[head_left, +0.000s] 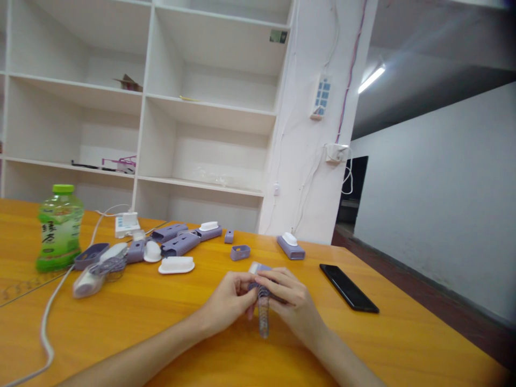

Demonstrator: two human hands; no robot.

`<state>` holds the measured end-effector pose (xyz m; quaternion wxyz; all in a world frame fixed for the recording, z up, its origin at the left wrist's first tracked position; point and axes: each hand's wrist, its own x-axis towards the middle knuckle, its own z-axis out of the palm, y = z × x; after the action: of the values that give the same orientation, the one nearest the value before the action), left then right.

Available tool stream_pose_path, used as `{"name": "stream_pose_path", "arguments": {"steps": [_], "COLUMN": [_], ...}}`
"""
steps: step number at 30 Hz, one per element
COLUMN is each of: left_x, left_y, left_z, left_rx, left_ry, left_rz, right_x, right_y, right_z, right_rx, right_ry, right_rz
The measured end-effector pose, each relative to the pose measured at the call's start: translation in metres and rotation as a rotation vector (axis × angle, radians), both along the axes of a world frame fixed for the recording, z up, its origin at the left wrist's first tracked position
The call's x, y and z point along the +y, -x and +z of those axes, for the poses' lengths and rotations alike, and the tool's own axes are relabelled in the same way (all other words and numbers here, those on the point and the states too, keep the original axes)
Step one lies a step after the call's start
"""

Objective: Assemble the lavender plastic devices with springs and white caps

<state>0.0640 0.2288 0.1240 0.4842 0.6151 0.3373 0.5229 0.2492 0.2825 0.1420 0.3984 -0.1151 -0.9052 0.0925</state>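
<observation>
**Both hands closed on a purple roller at the front of the surface**

Shelving unit (149, 102): white, open compartments, standing behind the surface and filling the upper left of the view. Most compartments show bare boards; one holds a small brown item, another a pink frame.

Surface (133, 317): orange wood grain, spanning the lower half of the view.

Bottle (59, 227): green, green cap, upright near the left edge of the surface.

Cable (50, 317): white, running from the power strip (127, 224) at the back of the surface down toward the lower left corner.

Phone (349, 287): black, lying flat and screen up, to the right of the hands and apart from them.

Loose parts: a cluster of purple housings (180, 243) and white caps (176, 265) lies between the bottle and the centre of the surface. One capped purple piece (291, 247) lies alone behind the hands. A small purple ring (240, 252) lies near it, to the left.

Left hand (228, 301): fingers curled, pinching the left side of the roller.

Right hand (292, 303): fingers curled over the roller's upper end from the right, gripping it.

Roller (263, 314): purple body with a ribbed, translucent cylinder pointing toward the camera. It is held between both hands, just above the surface, front centre. Whether its tip touches the surface cannot be told.
</observation>
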Motion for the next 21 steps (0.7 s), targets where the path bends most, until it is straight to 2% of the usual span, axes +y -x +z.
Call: {"name": "stream_pose_path", "arguments": {"steps": [4,10,14,21], "left_x": [0.0,-0.001,-0.001,-0.004], "left_y": [0.0,0.003,0.002,0.001], "left_z": [0.003,0.008,0.002,-0.004], "left_rx": [0.017,0.138,0.169,0.162], "left_ry": [-0.014,-0.035,-0.035,-0.067], "left_rz": [0.067,0.208,0.205,0.134], "right_x": [0.0,-0.007,-0.011,-0.01], "right_y": [-0.002,-0.008,-0.002,-0.001], "right_z": [0.003,0.011,0.006,-0.001], "right_rx": [-0.011,-0.124,-0.221,-0.176], "right_ry": [-0.053,-0.178,-0.178,-0.128], "right_rz": [-0.031,-0.196,-0.223,-0.194]}}
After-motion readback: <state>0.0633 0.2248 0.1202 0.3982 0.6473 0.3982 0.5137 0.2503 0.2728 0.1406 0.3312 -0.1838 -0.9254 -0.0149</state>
